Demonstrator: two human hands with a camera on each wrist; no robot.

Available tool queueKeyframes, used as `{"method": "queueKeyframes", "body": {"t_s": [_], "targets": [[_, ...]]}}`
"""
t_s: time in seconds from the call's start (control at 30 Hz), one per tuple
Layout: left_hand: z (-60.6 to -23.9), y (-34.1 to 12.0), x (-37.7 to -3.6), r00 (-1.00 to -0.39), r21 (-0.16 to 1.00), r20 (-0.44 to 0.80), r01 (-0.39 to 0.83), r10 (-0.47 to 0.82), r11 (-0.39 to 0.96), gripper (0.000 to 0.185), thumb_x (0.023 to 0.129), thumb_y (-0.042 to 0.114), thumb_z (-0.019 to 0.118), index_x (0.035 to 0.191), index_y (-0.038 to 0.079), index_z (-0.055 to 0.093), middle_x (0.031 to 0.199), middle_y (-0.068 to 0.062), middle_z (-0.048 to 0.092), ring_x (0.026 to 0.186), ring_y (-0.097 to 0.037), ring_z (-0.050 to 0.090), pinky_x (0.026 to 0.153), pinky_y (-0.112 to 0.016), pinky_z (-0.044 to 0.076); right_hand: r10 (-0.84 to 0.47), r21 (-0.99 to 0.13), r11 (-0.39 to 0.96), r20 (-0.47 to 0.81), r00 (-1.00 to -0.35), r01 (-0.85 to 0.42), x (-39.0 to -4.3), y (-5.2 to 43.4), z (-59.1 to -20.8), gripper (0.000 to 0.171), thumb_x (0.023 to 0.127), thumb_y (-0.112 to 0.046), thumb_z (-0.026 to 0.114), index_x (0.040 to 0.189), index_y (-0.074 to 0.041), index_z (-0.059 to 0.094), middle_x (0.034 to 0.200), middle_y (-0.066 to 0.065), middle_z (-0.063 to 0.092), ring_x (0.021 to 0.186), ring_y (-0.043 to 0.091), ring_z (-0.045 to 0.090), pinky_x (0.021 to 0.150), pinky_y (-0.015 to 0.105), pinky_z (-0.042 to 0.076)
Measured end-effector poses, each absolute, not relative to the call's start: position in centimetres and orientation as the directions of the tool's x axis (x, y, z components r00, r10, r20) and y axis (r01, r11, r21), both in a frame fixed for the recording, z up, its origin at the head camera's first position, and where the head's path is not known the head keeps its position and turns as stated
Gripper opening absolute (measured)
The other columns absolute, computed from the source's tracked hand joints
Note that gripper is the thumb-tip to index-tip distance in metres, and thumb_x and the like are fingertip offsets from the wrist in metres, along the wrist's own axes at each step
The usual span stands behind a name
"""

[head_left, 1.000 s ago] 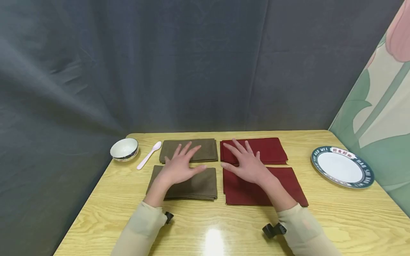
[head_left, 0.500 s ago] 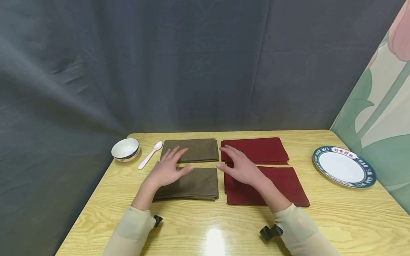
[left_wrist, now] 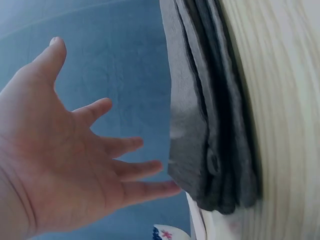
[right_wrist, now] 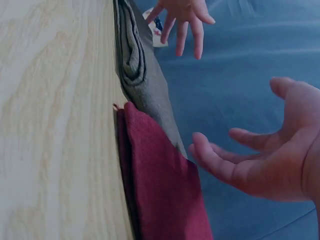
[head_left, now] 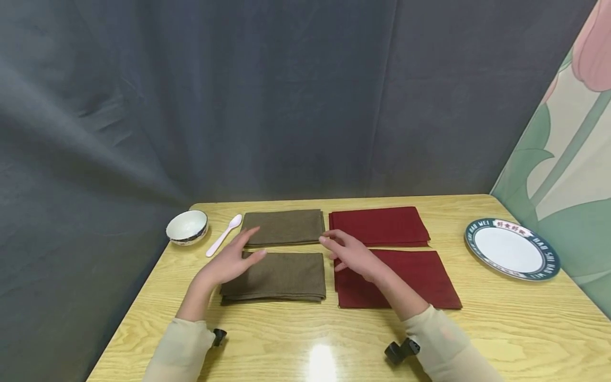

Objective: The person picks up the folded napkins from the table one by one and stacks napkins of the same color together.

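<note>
head: high, forward-down, whole table | wrists: close, table-level | shared: folded cloths

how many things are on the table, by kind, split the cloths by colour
brown folded cloths: 2, far and near
red folded cloths: 2, far and near
bowl: 1
spoon: 1
plate: 1
total: 7
</note>
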State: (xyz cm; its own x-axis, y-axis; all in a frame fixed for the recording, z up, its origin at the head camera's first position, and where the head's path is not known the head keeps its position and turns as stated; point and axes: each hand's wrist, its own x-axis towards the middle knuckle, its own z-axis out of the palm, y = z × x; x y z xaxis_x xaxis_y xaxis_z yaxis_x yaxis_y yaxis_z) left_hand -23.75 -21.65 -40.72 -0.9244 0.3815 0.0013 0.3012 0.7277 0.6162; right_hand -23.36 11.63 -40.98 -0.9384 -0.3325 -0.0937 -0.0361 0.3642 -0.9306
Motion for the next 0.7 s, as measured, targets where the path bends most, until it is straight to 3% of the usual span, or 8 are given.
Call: {"method": "queueKeyframes", "body": {"t_s": [0.23,0.47,0.7], "targets": [[-41.4,-22.9,-24.3,-0.934,0.656,-0.036,0.245,0.354,0.713,0.081,0.102,0.056,0.051,0.163,0.014,0.019,0.165,-0.017,0.021,0.144,-0.046,0.031,0.111,-0.064,0.030,-0.342,-0.954,0.277,-0.209,-0.916,0.114,-23.4,11.0,-41.7,0.063,0.102,-0.049,0.057,0.146,-0.005,0.045,0.136,0.025,0.051,0.113,0.039,0.060,0.079,0.049,0.059],[-41.8,-24.0,-24.5,-0.929,0.688,-0.096,0.197,0.357,0.698,0.084,0.101,0.048,0.059,0.162,0.009,0.017,0.164,-0.023,0.020,0.146,-0.048,0.024,0.112,-0.065,0.027,-0.332,-0.955,0.247,-0.243,-0.912,0.165,-23.3,10.4,-42.1,0.061,0.103,-0.048,0.056,0.146,-0.007,0.044,0.134,0.025,0.054,0.113,0.037,0.061,0.076,0.049,0.060],[-41.7,-24.6,-24.3,-0.929,0.643,-0.130,0.187,0.347,0.742,0.081,0.092,0.009,0.072,0.159,0.003,0.026,0.154,-0.033,0.034,0.139,-0.050,0.035,0.107,-0.062,0.037,-0.303,-0.952,0.196,-0.286,-0.909,0.234,-23.1,10.0,-42.3,0.062,0.103,-0.041,0.057,0.151,-0.006,0.038,0.137,0.028,0.052,0.115,0.038,0.061,0.069,0.049,0.060]]}}
